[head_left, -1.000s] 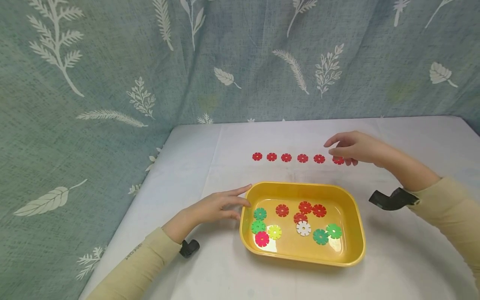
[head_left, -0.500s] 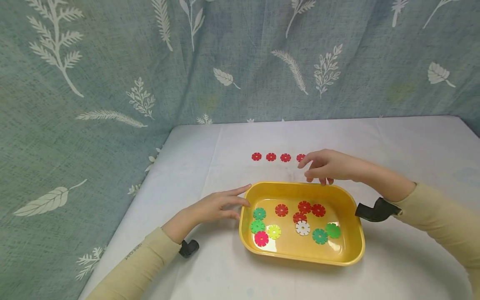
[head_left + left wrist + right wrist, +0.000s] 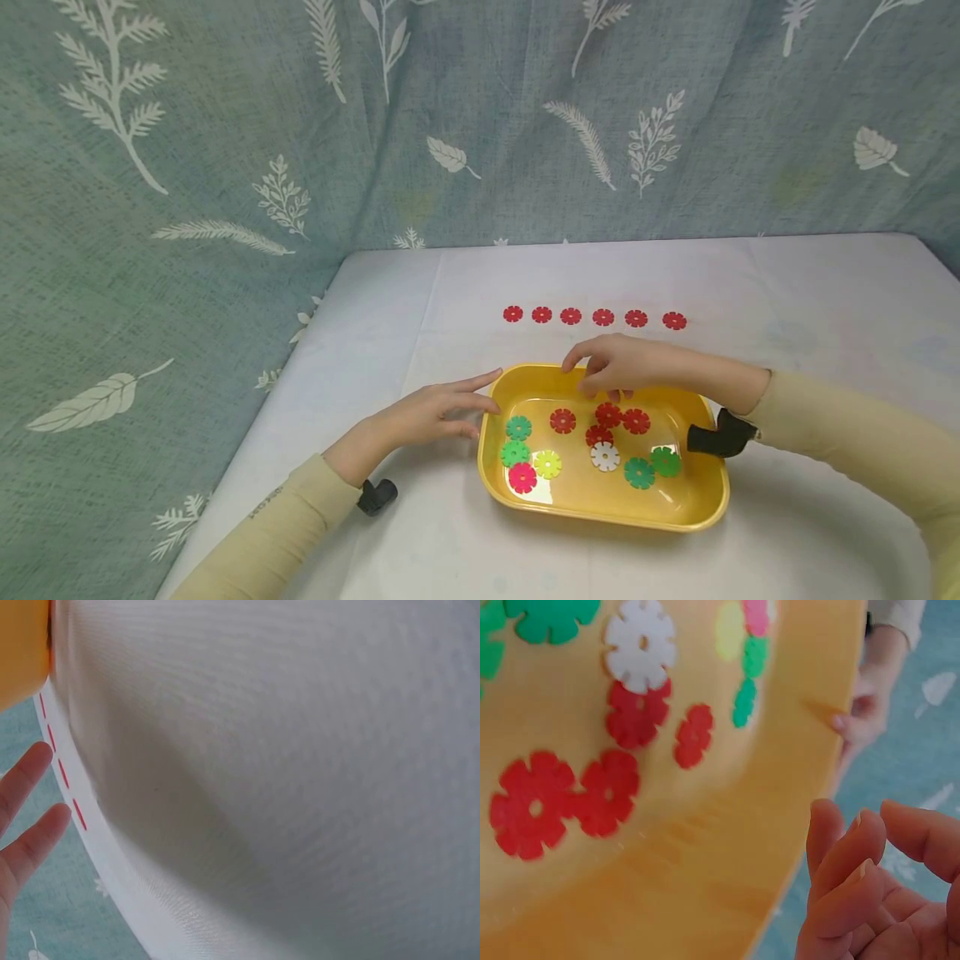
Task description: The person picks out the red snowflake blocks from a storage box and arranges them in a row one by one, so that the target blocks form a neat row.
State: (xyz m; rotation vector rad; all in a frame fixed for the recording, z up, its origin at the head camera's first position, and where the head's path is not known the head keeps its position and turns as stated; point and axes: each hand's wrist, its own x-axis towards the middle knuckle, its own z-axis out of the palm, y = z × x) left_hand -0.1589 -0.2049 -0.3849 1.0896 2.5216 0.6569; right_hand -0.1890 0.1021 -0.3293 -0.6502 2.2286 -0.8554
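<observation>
A yellow tray holds several notched, flower-shaped plastic discs: red discs, a white disc, green discs, a yellow disc and a pink disc. My left hand rests at the tray's left end, its fingers fairly straight against the rim. Over the tray's far side hovers my right hand, fingers loosely bent. In the right wrist view, nothing sits between the fingertips of the right hand, which is apart from the discs.
Beyond the tray, several red discs lie in a line across the white tablecloth. A patterned green-blue curtain hangs behind and to the left of the table. Each wrist carries a black strap mount.
My right hand has moved from the right end of the red row leftward and nearer, to over the tray. That row is uncovered again. The left hand has stayed put.
</observation>
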